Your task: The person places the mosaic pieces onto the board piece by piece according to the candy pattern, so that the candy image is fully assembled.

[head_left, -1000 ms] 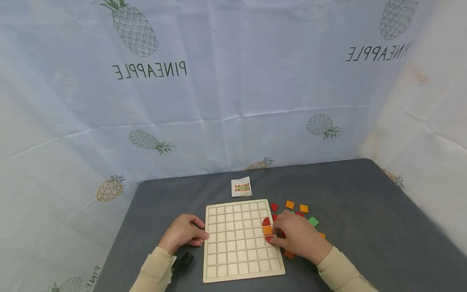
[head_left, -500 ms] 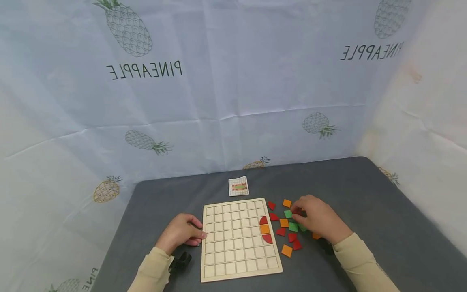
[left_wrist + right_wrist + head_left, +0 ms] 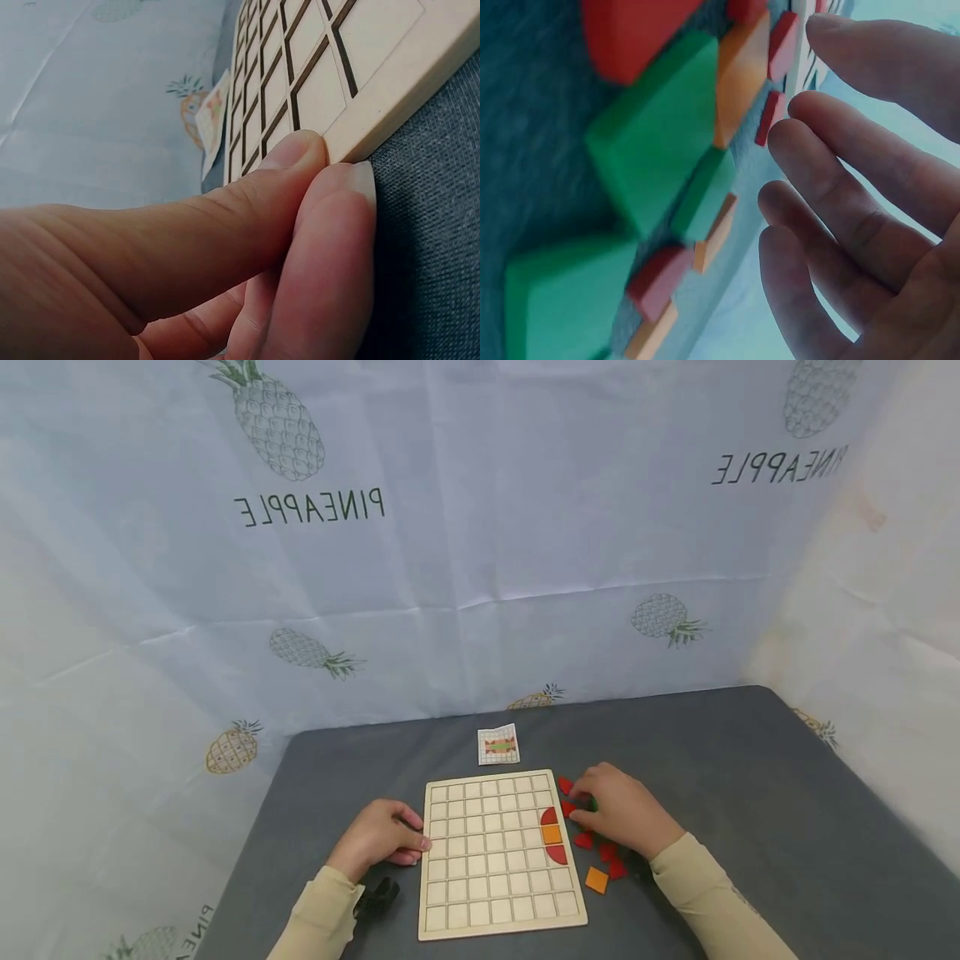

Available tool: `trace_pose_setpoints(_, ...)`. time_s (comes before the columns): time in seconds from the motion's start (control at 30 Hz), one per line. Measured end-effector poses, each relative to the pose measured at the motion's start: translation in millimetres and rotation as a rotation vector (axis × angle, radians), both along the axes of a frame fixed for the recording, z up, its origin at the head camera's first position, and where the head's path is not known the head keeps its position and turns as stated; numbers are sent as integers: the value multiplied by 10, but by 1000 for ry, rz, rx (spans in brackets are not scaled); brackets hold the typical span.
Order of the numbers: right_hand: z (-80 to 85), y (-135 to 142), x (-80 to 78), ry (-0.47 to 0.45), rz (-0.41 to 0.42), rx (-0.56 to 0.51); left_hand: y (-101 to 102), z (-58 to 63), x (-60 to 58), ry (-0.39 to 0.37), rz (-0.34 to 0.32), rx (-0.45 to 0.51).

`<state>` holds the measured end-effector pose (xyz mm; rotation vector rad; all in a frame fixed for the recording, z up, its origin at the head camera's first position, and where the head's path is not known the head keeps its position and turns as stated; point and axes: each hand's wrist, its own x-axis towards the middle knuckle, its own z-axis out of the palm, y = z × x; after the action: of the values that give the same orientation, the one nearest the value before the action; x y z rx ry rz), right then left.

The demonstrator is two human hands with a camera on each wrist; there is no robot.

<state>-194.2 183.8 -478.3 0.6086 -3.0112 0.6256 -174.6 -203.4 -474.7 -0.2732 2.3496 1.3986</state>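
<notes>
A pale wooden grid board lies on the dark table. My left hand pinches its left edge, the thumb on top and a finger against the side. Along the board's right side sit an orange square tile and two red curved-edge tiles, one above it and one below. My right hand hovers over the loose tiles right of the board, fingers relaxed and spread from the thumb, holding nothing. Below it, the right wrist view shows green tiles, an orange tile and red tiles.
A small pattern card with a coloured design lies behind the board. Loose red tiles and an orange square lie close to the board's right edge. A pineapple-print cloth hangs behind the dark table.
My right hand left the lower red tile on the board, moved right over the loose tiles, then came back left toward the board. My left hand stays on the board's edge.
</notes>
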Motion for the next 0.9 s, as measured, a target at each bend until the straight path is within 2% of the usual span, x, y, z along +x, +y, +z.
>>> trace_pose_setpoints(0.13, -32, -70, -16, 8, -14, 20, 7, -1, -13, 15, -4, 2)
trace_pose_setpoints(0.33, -65, -117, -34, -4, -19, 19, 4, -5, 5, -7, 7, 2)
trace_pose_setpoints(0.57, 11, -189, -38, 13, -49, 16, -9, -14, 15, 11, 18, -3)
trace_pose_setpoints(0.77, 91, -440, 2, 26, 14, -6, -12, -10, 16, 5, 12, -2)
trace_pose_setpoints(0.9, 76, -570, 45, 40, 65, -20, -6, -14, 20, 6, 18, -3)
